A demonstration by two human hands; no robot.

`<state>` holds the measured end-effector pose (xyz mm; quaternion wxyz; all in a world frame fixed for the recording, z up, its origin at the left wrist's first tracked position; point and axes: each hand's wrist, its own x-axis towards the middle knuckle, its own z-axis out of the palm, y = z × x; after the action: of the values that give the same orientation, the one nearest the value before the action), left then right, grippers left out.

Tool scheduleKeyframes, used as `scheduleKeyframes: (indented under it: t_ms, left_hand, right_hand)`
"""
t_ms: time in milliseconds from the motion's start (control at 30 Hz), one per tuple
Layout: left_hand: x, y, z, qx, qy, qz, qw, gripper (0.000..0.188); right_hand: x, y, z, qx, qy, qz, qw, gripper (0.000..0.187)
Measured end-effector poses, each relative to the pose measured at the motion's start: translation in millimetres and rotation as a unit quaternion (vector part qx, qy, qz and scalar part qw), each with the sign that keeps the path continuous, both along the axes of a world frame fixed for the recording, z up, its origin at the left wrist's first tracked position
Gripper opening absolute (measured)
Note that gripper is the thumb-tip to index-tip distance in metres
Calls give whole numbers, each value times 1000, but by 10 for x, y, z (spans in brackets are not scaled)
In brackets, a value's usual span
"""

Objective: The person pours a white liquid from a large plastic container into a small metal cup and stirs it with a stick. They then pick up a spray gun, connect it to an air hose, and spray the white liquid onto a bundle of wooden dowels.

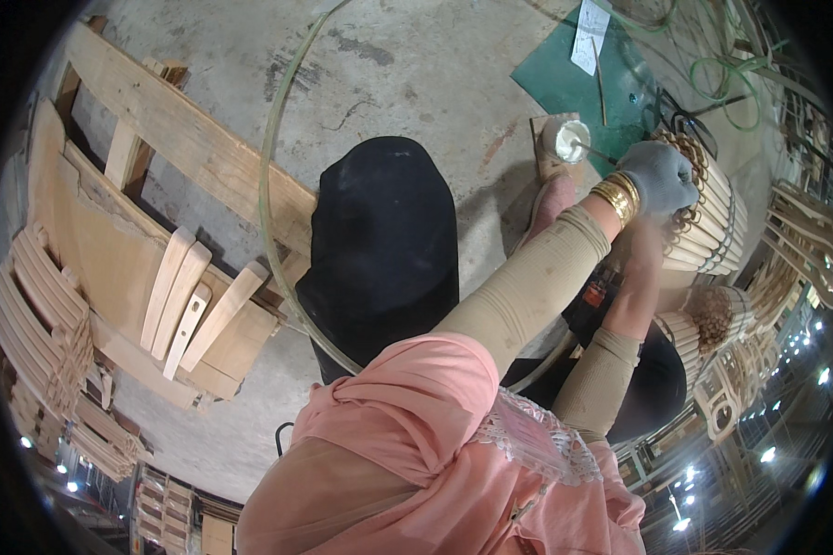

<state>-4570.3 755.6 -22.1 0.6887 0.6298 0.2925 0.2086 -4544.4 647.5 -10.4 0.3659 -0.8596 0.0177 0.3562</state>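
My left hand (659, 178), in a grey glove with gold bangles at the wrist, is closed beside the near end of a bundle of pale wooden rods (714, 231). What its fingers hold is hidden. A thin stick (600, 154) runs from a small cup of white paste (568, 141) toward the glove; I cannot tell whether the glove grips it. My right hand (648, 242) is just below the left one, next to the same bundle. It is bare and smeared by motion, and its fingers do not show clearly.
A second rod bundle (717, 319) lies nearer. A green sheet (555, 79) with a white paper (589, 37) lies ahead. Left, a wooden pallet (194, 129) bears several loose wood pieces (174, 291). A hose (270, 166) loops across the floor; curved wooden parts (805, 236) are stacked right.
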Motion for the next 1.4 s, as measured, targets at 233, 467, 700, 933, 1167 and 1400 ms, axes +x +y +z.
scheduleKeyframes:
  t_ms: [233,467,700,933,1167,1400]
  left_hand:
    - [30,25,32,-5,0,-8,1000,21]
    - [-10,66,6,2,20,-22,1000,22]
    - [-32,80,-7,0,28,-28,999,22]
    - [-17,56,-6,2,28,-17,999,23]
    - [-54,47,27,-2,21,-13,1000,23]
    - [-45,6,14,-7,-1,14,1000,22]
  right_hand:
    - [123,-49,-71,1,26,9,1000,23]
    - [-95,142,65,-41,-29,-28,998,20]
    - [-85,111,21,-32,-17,-37,999,23]
    - [140,-82,-171,11,52,6,999,21]
    - [112,-79,-91,-15,60,27,998,17]
    - [27,-31,12,2,57,41,998,16]
